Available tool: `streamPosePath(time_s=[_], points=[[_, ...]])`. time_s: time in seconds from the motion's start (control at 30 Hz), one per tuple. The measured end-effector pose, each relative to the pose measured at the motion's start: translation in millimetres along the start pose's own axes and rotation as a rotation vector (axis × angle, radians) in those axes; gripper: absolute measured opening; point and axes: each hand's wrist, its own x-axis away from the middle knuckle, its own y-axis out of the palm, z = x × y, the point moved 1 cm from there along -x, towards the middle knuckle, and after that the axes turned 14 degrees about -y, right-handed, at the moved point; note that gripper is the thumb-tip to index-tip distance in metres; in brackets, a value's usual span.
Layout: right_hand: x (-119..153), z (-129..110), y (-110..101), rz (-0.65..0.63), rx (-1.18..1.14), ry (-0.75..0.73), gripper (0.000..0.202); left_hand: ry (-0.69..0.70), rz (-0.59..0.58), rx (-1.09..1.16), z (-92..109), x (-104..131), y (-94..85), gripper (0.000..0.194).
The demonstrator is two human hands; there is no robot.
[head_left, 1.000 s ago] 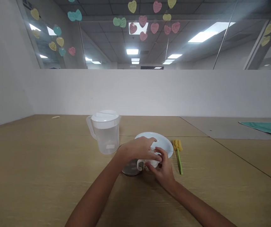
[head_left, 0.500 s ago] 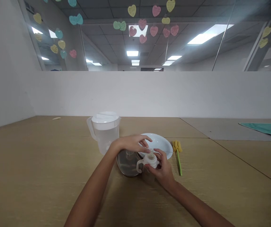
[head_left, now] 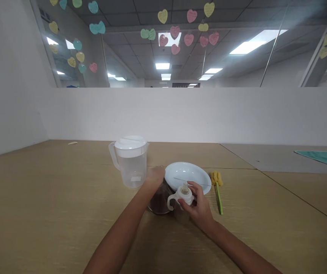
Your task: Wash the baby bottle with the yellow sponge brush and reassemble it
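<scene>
My right hand (head_left: 200, 207) is wrapped round a baby bottle (head_left: 185, 193) with a white collar, a curved side handle and a clear nipple on top. The bottle stands upright in front of the white bowl (head_left: 193, 171). My left hand (head_left: 156, 176) is over the back of a dark, round metal dish (head_left: 159, 203), left of the bottle. Its fingers are turned away and blurred, so whatever it touches is hidden. A thin straight rod (head_left: 180, 179) lies across the bowl.
A clear pitcher (head_left: 133, 167) with a white lid stands behind my left forearm. Right of the bowl lies a yellow sponge brush (head_left: 217, 186) with a green handle. Teal cloth (head_left: 323, 156) lies at the far right, and a white wall (head_left: 163, 114) closes off the table's back.
My left hand has left the bottle's nipple and moved left, over the metal dish. My right hand keeps its hold on the bottle. The whole view has shifted slightly.
</scene>
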Motion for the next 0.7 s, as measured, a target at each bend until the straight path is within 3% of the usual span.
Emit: streamPosePath(time_s=[0.1, 0.2, 0.27, 0.33, 0.43, 0.53, 0.7], points=[[1, 1, 1, -0.014, -0.012, 0.019, 0.055, -0.086, 0.045, -0.036, -5, 8, -15.9, 0.028], [3, 4, 2, -0.028, -0.036, 0.045, 0.056, -0.083, 0.123, -0.037, -7, 31, -45.2, 0.037], [3, 5, 3, -0.03, -0.053, 0.059, 0.057, 0.087, 0.202, 0.042, -1, 53, -64.5, 0.036], [4, 5, 3, -0.026, -0.081, 0.064, 0.058, 0.272, 0.183, 0.115, 8, 73, -75.3, 0.032], [4, 3, 3, -0.03, -0.135, 0.064, 0.064, 0.383, 0.137, 0.081, 25, 89, -72.6, 0.025], [3, -1, 1, -0.031, -0.123, 0.066, 0.066, 0.429, 0.082, 0.014, 38, 87, -59.7, 0.02], [2, -5, -2, -0.04, -0.037, 0.023, 0.059, 0.377, 0.059, 0.017, 43, 79, -54.7, 0.02]])
